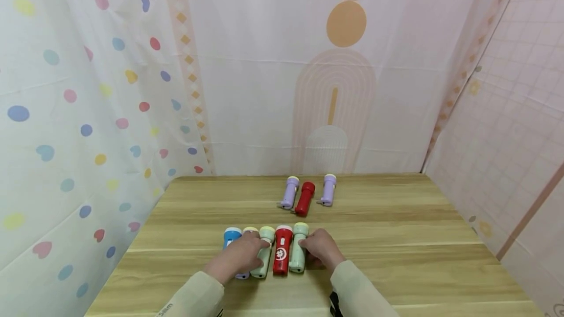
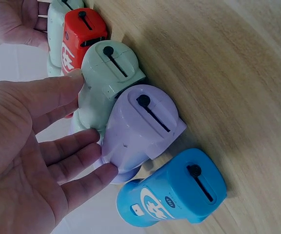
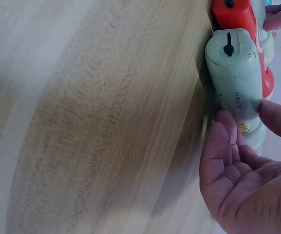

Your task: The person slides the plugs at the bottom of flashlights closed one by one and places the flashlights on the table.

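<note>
Five small flashlights stand in a side-by-side row, lying on the table: blue (image 2: 177, 187), purple (image 2: 140, 124), mint green (image 2: 106, 73), red (image 1: 282, 251) and a second mint green (image 3: 235, 73) at the right end. My left hand (image 1: 242, 254) reaches over the purple and first mint flashlights. Its thumb touches the mint one, while the other, fairly straight fingertips rest at the purple one. My right hand (image 1: 323, 247) pinches the right-end mint flashlight, thumb on one side and curled fingers at the other.
Farther back on the wooden table (image 1: 387, 238) lie a purple flashlight (image 1: 289, 192), a dark red flashlight (image 1: 305, 199) and another purple flashlight (image 1: 328, 190). A patterned curtain (image 1: 260, 87) hangs behind the table and along both sides.
</note>
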Action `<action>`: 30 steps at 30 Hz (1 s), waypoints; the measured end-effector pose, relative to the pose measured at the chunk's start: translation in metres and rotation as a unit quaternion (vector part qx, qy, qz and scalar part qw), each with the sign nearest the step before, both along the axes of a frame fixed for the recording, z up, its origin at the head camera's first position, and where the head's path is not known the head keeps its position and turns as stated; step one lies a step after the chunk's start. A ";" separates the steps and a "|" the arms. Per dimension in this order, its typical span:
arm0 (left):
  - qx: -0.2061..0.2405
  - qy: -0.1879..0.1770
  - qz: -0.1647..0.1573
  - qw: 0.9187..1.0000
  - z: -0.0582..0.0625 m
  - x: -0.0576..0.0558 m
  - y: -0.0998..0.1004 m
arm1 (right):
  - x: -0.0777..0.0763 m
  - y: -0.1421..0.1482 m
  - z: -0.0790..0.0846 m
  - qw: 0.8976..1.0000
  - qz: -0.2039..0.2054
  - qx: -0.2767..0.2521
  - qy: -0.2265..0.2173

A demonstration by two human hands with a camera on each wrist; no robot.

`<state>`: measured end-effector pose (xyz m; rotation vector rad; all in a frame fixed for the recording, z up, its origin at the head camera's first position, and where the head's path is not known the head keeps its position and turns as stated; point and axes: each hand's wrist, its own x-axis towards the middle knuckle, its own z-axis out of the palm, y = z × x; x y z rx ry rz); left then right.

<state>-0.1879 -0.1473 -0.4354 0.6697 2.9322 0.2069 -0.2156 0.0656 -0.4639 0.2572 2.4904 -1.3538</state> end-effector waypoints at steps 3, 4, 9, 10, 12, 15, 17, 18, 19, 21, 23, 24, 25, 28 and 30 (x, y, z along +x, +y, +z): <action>-0.005 0.004 -0.005 1.000 -0.001 0.001 0.000 | 0.001 0.001 -0.001 1.000 0.001 -0.016 0.000; -0.005 0.005 -0.007 1.000 -0.002 0.001 0.000 | 0.002 0.002 -0.001 1.000 0.001 -0.022 0.000; -0.005 0.014 -0.014 1.000 -0.003 0.001 0.001 | 0.002 0.005 -0.002 0.999 0.001 -0.046 0.002; -0.006 0.014 -0.015 1.000 -0.004 0.000 0.002 | 0.002 0.006 -0.002 0.999 0.000 -0.049 0.001; -0.011 0.013 -0.016 1.000 -0.003 0.000 0.002 | 0.002 0.006 -0.003 0.998 0.000 -0.056 -0.002; -0.014 0.012 -0.014 1.000 -0.004 -0.001 0.002 | 0.001 0.007 -0.004 0.998 -0.002 -0.066 -0.004; -0.013 0.010 -0.012 1.000 -0.003 -0.001 0.002 | 0.000 0.008 -0.005 0.997 0.002 -0.073 -0.002; -0.013 0.011 -0.012 1.000 -0.004 -0.001 0.002 | 0.000 0.009 -0.005 0.997 0.004 -0.076 -0.002; -0.011 0.011 -0.012 1.000 -0.003 -0.001 0.002 | 0.000 0.009 -0.005 0.997 0.005 -0.078 -0.003; -0.010 0.013 -0.012 1.000 -0.003 -0.002 0.002 | -0.001 0.010 -0.004 0.996 0.006 -0.084 -0.005; -0.011 0.017 -0.015 1.000 -0.003 -0.002 0.001 | -0.001 0.012 -0.003 0.996 0.005 -0.087 -0.006; -0.010 0.017 -0.016 1.000 -0.003 -0.002 0.001 | -0.001 0.012 -0.002 0.996 0.004 -0.087 -0.006; -0.010 0.015 -0.016 1.000 -0.003 -0.002 0.001 | -0.001 0.013 -0.002 0.996 0.004 -0.089 -0.005; -0.015 0.013 -0.017 1.000 -0.003 -0.002 0.000 | -0.003 0.015 0.000 0.996 0.002 -0.090 0.006; -0.015 0.012 -0.015 1.000 -0.003 -0.002 0.000 | -0.004 0.017 0.000 0.996 0.004 -0.087 0.018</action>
